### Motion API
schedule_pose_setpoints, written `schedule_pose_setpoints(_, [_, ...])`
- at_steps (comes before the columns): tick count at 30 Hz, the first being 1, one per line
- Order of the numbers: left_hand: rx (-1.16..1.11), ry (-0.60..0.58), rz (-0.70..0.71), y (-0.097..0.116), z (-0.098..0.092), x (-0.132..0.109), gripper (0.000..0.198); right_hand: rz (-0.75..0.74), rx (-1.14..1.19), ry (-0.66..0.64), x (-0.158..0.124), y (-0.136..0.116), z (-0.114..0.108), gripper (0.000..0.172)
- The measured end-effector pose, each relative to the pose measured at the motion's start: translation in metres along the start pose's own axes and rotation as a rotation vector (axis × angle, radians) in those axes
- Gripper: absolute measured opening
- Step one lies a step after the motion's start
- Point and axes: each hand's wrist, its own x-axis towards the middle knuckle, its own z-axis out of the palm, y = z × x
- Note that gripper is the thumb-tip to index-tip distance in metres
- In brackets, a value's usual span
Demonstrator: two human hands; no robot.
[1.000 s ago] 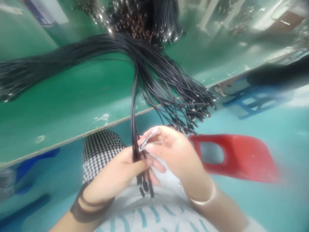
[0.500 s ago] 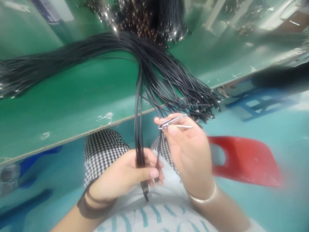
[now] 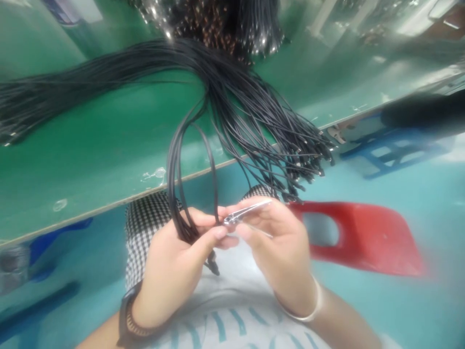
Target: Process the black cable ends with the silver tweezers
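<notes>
The table [image 3: 119, 131] is solid green, its edge [image 3: 90, 219] pale tan, with whitish blotches [image 3: 159, 173] beside it. Black cables [image 3: 232, 87] cross the table, their ends flecked with silver. On the table's far side, a pile [image 3: 210, 29] mixes black with coppery brown and bright silver specks. On the table's near side, the clipper [image 3: 247, 211] is shiny silver, the trousers [image 3: 147, 218] carry a black-and-white check, and the shirt [image 3: 225, 276] is white with teal lettering. There too are a black wristband [image 3: 125, 310] and a white bracelet [image 3: 309, 318]. Below the table, the floor [image 3: 381, 305] is turquoise, the plastic seat [image 3: 374, 237] plain red.
</notes>
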Motion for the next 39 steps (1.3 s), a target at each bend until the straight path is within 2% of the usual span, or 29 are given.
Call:
schedule_pose_setpoints(6, [-0.039,0.029,-0.088,0.006,0.006,-0.008,0.016,0.004,-0.016,-0.014,0.002,-0.003,0.001,0.020])
schedule_pose_setpoints(11, [-0.034,0.060,-0.052,0.006,0.008,-0.008,0.015,0.007,-0.047,-0.026,0.003,-0.005,-0.001,0.018])
schedule_pose_setpoints(17, [-0.050,-0.058,-0.061,-0.004,0.001,-0.002,0.014,-0.074,-0.111,-0.023,0.004,-0.003,-0.003,0.026])
schedule_pose_setpoints(21, [-0.099,-0.092,-0.082,-0.003,0.002,0.000,0.012,-0.106,-0.143,0.011,0.002,-0.002,-0.002,0.029])
schedule_pose_setpoints(27, [-0.208,-0.195,-0.152,-0.005,0.004,0.004,0.018,-0.116,-0.089,0.055,0.002,0.000,-0.006,0.022])
schedule_pose_setpoints(33, [-0.185,-0.113,-0.166,-0.006,0.004,0.004,0.022,-0.100,-0.041,0.009,0.006,0.002,-0.010,0.017])
schedule_pose_setpoints(37, [-0.067,-0.097,-0.117,-0.004,0.002,0.003,0.009,-0.047,-0.014,-0.021,0.008,0.004,-0.009,0.019])
schedule_pose_setpoints(39, [-0.021,-0.111,-0.092,-0.006,0.000,0.004,0.010,-0.032,-0.013,-0.022,0.009,0.004,-0.009,0.018])
